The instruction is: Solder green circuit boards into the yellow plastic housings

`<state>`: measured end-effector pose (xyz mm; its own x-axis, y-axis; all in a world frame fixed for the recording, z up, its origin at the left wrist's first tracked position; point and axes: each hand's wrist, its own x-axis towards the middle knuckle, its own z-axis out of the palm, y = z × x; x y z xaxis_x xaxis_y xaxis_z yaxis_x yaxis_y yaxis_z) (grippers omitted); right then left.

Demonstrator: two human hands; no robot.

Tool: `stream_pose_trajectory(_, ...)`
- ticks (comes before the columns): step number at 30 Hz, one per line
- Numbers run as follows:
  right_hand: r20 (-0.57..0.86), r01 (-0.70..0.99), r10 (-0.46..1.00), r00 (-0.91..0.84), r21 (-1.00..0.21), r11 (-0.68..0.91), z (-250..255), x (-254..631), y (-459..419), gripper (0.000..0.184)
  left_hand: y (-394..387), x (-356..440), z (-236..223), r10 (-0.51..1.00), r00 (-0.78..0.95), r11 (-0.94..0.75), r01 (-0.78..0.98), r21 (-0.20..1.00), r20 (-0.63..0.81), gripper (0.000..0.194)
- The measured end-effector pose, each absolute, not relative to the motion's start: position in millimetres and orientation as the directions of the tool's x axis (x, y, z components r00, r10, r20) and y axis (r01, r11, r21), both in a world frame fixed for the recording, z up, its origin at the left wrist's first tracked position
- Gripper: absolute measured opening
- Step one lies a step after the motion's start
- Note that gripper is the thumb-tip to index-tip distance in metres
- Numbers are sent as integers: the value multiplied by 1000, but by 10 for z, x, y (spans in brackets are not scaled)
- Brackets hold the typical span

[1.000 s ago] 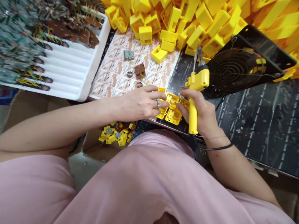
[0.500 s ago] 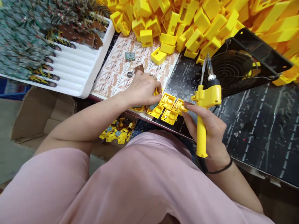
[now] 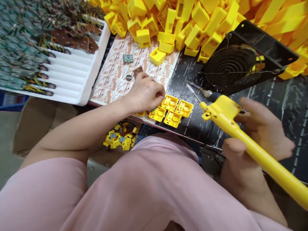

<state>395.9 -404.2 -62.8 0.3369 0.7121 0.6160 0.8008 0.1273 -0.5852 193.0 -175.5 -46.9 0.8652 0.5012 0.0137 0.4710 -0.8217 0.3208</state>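
My left hand (image 3: 145,93) is closed with its fingertips curled down beside the small open yellow housings; what it pinches, if anything, is hidden. Several housings sit together at the table's front edge, among them a right-hand one (image 3: 184,108) and a front one (image 3: 172,118). Beyond my left hand lie a brown board (image 3: 137,71), a round metal part (image 3: 128,78) and a small green circuit board (image 3: 128,58). My right hand (image 3: 260,131), somewhat blurred, holds a yellow soldering gun (image 3: 223,110) between thumb and fingers, its tip pointing up and left above the black mat.
A white foam tray (image 3: 84,80) heaped with circuit boards and wired parts stands at left. Yellow cases (image 3: 192,29) pile up along the back. A black fan (image 3: 243,61) leans at back right. Below the table edge, a cardboard box (image 3: 48,125) and yellow parts (image 3: 121,136) show.
My right hand has drawn back to the right from the right-hand housing, tilting the soldering gun from upright to slanted. My left hand stays by the housings. The view has shifted slightly.
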Motion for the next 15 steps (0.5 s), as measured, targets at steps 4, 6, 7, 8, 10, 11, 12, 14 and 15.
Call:
stream_pose_trajectory(4,750,828,530,396,-541,148,-686,3961,-3986,40,-1799,2007,-507,485,875,-854,470,225,13,24)
stream_pose_trajectory(6,670,813,644,369,-568,126,-704,3911,-3966,36,-1812,2027,-512,476,879,-866,463,190,28,25)
stream_pose_trajectory(7,633,813,694,343,-571,119,-708,3883,-3961,42,-1816,2034,-513,470,882,-871,456,181,39,25)
stream_pose_trajectory(8,615,815,721,319,-567,123,-710,3856,-3959,45,-1817,2038,-511,462,885,-877,448,177,50,25)
stream_pose_trajectory(10,630,820,724,281,-549,159,-710,3816,-3953,42,-1816,2045,-502,445,894,-886,429,175,61,26)
stream_pose_trajectory(11,650,820,712,265,-540,188,-710,3804,-3947,35,-1813,2048,-494,434,899,-891,419,172,60,27)
stream_pose_trajectory(12,666,815,704,245,-534,222,-710,3795,-3939,29,-1810,2052,-484,424,904,-897,411,164,55,27)
stream_pose_trajectory(14,670,797,710,217,-541,267,-708,3786,-3917,24,-1804,2064,-463,409,912,-907,401,130,34,28)
stream_pose_trajectory(15,662,790,720,206,-547,277,-706,3784,-3903,24,-1802,2072,-453,404,915,-910,399,108,20,28)
